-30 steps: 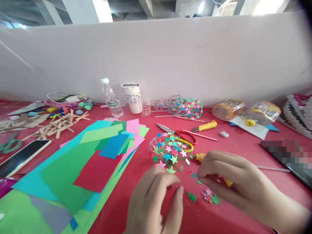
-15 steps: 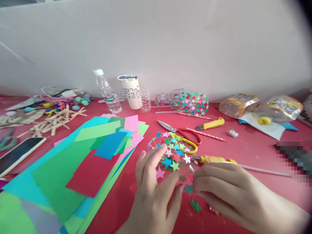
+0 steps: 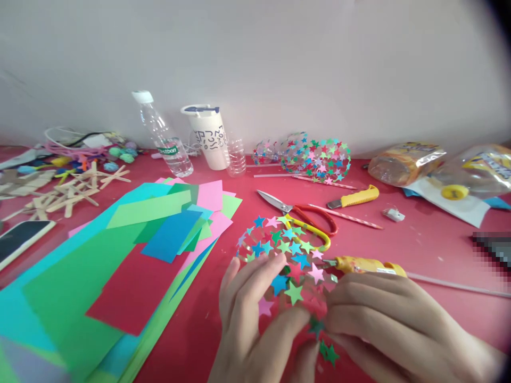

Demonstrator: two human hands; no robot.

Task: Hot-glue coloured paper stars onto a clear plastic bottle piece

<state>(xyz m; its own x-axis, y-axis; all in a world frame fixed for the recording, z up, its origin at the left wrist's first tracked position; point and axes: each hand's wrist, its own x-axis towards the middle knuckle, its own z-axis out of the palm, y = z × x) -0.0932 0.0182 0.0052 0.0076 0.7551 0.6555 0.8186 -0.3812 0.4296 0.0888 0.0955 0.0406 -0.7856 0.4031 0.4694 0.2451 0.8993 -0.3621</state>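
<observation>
A clear plastic bottle piece [image 3: 294, 271] covered with pink, blue, green and red stars lies between my hands. My left hand [image 3: 255, 319] is curled round its near left side, fingers on top and thumb low at its near edge. My right hand [image 3: 379, 314] is closed at the right side, its fingertips at a dark green star [image 3: 316, 326] beside my left thumb. The tips of the right fingers are partly hidden. Two more green stars [image 3: 329, 353] are on the red surface just below.
Scissors [image 3: 295, 210] lie beyond the piece, a yellow-handled glue gun [image 3: 367, 265] to the right, a utility knife [image 3: 355, 197] farther back. Coloured paper [image 3: 75, 290] spreads left. A water bottle [image 3: 167, 141], a white cup [image 3: 207, 138] and another star-covered bottle piece [image 3: 319, 159] stand along the wall.
The whole view has shifted slightly. My right fingertips and left thumb have come closer together around the dark green star. The left hand keeps its hold on the bottle piece.
</observation>
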